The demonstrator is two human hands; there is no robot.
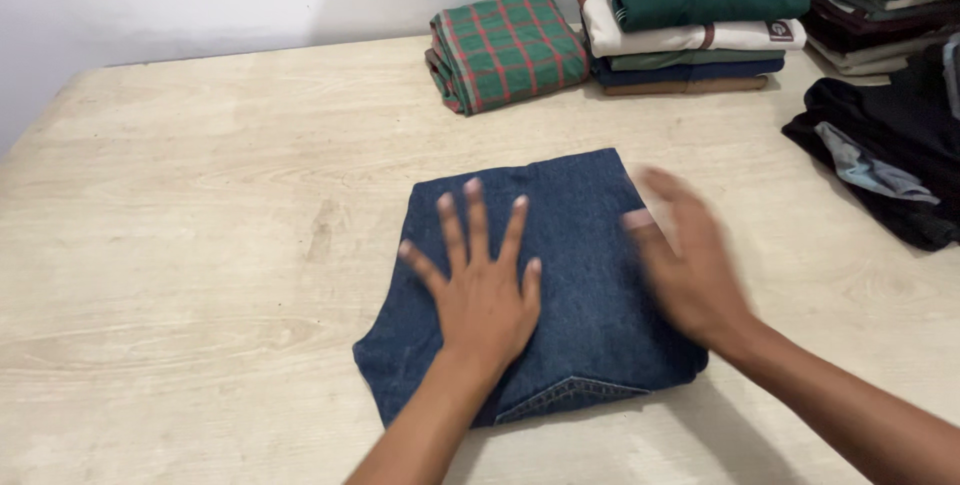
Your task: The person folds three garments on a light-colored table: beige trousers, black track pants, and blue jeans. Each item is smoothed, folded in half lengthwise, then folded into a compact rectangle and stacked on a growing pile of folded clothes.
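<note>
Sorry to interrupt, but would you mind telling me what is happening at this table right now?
A person is working on folded blue jeans on a pale wooden table. The left hand lies flat on the denim with fingers spread; the right hand, blurred, is at the jeans' right edge. Behind sit a folded green plaid shirt, a stack of folded shirts, and dark clothes to the right.

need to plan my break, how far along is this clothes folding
Done: a checked green cloth and a stack of folded shirts sit at the back of the table. In hand: the jeans are folded into a square, left hand pressed flat on them, right hand blurred at their edge. Left: a loose dark pile at right.
</note>
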